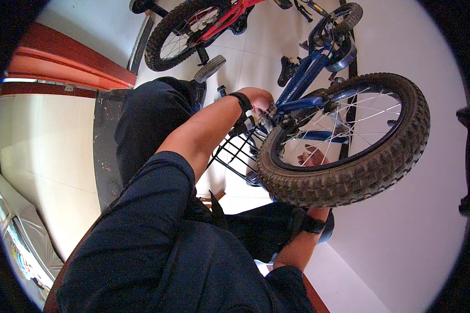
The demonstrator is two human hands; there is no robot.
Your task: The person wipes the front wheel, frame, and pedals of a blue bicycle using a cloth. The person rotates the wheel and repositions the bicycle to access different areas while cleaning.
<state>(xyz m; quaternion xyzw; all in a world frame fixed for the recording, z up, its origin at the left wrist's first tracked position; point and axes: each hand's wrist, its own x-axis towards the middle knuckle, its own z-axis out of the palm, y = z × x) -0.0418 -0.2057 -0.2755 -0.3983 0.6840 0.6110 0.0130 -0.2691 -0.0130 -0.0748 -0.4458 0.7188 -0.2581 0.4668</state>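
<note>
A blue bicycle frame [303, 78] stretches away from me, with its knobbly, dusty tyre [360, 186] and spoked wheel close in front of me. My left hand [258, 99] is bent at the near end of the frame, beside the wheel. Its fingertips are partly hidden, so its grip is unclear. Behind the wheel, my right hand [315, 155] shows through the spokes with fingers curled; the tyre crosses in front of its wrist. Whether it holds anything cannot be told. A black wire basket [235, 154] lies below my left forearm, beside the tyre.
A red bicycle [221, 25] stands beyond, with a small stabiliser wheel [210, 68] near my knee. The white wall [399, 219] is close on the right. A red door frame [74, 62] and a dark threshold strip [107, 144] lie to the left.
</note>
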